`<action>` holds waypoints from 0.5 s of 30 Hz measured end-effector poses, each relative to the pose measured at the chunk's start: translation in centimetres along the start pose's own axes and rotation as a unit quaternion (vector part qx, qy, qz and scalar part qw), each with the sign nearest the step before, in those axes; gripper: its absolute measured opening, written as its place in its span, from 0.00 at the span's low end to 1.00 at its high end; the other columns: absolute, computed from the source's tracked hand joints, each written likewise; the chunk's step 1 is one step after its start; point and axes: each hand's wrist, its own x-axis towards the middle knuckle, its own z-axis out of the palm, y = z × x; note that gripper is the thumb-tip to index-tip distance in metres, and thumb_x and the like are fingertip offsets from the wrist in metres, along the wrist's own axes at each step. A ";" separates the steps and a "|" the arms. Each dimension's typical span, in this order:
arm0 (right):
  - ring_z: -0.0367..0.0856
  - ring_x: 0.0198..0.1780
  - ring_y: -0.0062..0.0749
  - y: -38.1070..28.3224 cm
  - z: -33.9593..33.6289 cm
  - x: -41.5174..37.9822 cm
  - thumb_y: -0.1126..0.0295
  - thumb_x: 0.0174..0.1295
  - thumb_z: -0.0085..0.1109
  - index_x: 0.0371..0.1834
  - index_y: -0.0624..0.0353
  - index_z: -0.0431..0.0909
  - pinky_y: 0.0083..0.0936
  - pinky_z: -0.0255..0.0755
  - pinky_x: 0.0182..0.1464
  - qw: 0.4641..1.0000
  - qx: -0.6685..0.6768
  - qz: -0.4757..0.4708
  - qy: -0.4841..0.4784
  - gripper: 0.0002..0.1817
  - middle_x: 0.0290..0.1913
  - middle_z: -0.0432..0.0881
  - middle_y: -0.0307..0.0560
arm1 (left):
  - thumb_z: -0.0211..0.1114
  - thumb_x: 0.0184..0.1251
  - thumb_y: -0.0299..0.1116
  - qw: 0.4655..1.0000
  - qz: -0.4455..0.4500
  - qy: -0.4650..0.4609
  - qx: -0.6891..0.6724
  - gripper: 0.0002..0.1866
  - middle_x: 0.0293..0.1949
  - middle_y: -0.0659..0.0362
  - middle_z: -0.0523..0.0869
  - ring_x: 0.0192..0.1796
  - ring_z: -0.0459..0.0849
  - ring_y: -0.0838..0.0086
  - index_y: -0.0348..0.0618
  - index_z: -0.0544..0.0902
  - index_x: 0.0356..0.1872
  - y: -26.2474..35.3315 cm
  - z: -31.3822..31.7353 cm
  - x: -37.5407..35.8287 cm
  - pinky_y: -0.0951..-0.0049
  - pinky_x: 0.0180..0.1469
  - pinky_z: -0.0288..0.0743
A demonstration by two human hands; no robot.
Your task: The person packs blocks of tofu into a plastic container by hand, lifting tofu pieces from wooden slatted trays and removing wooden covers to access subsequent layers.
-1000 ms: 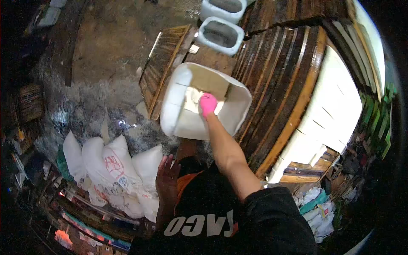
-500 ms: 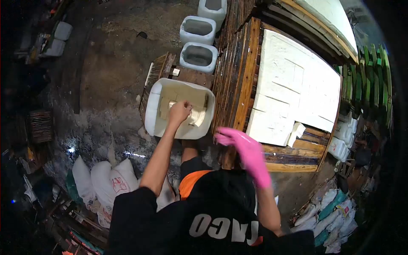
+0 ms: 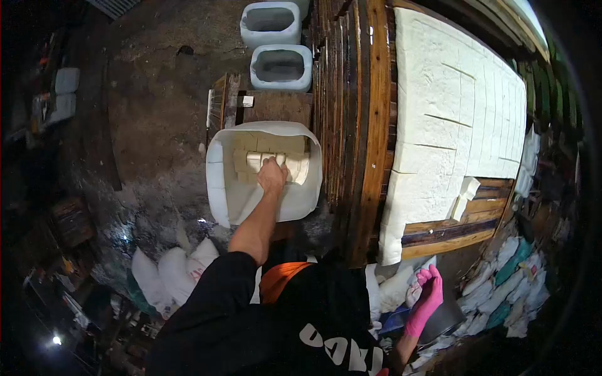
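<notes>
A white tub (image 3: 216,182) stands on a wooden stand below me, with several pale tofu blocks (image 3: 241,160) stacked inside. My bare left hand (image 3: 273,175) reaches into the tub, its fingers curled over one block in the top row. My right hand (image 3: 426,297), in a pink glove, hangs low at my right side with fingers apart and nothing in it. To the right of the tub, a large white tofu slab (image 3: 439,94), scored into squares, lies in a wooden frame (image 3: 367,125). Two cut pieces (image 3: 465,194) rest at the slab's near corner.
Two more pale tubs (image 3: 280,66) (image 3: 269,22) stand beyond the white one. White sacks (image 3: 169,269) lie on the wet floor at the left. Bagged goods (image 3: 508,276) pile up at the lower right. Dark earth floor (image 3: 157,94) spreads to the left.
My gloved right hand left the tub, swung past the wooden frame and dropped to my right side. My left hand came up into the tub and stays on the blocks.
</notes>
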 end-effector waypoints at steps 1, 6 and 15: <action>0.78 0.43 0.29 0.7 0.2 0.0 0.59 0.74 0.41 0.60 0.72 0.69 0.24 0.70 0.49 1.000 0.006 0.005 0.005 0.25 0.43 0.81 0.49 | 0.64 0.57 0.44 0.998 0.054 0.036 -0.020 0.20 0.46 0.48 0.83 0.49 0.83 0.56 0.40 0.80 0.46 -0.2 -0.1 0.0 0.56 0.52 0.74; 0.80 0.44 0.33 2.2 0.9 0.4 0.59 0.74 0.41 0.59 0.73 0.71 0.28 0.72 0.52 0.999 -0.015 -0.002 -0.034 0.25 0.46 0.81 0.53 | 0.65 0.58 0.46 0.994 0.056 0.036 -0.085 0.19 0.39 0.44 0.85 0.42 0.84 0.51 0.36 0.85 0.31 -3.0 2.5 3.8 0.55 0.47 0.77; 0.81 0.45 0.32 3.5 -0.7 0.8 0.63 0.74 0.38 0.57 0.68 0.75 0.28 0.73 0.53 0.998 -0.066 -0.015 -0.018 0.21 0.45 0.83 0.51 | 0.61 0.63 0.38 0.948 0.291 -0.015 0.130 0.13 0.45 0.54 0.83 0.44 0.84 0.59 0.54 0.80 0.49 -0.7 -0.2 2.4 0.57 0.45 0.78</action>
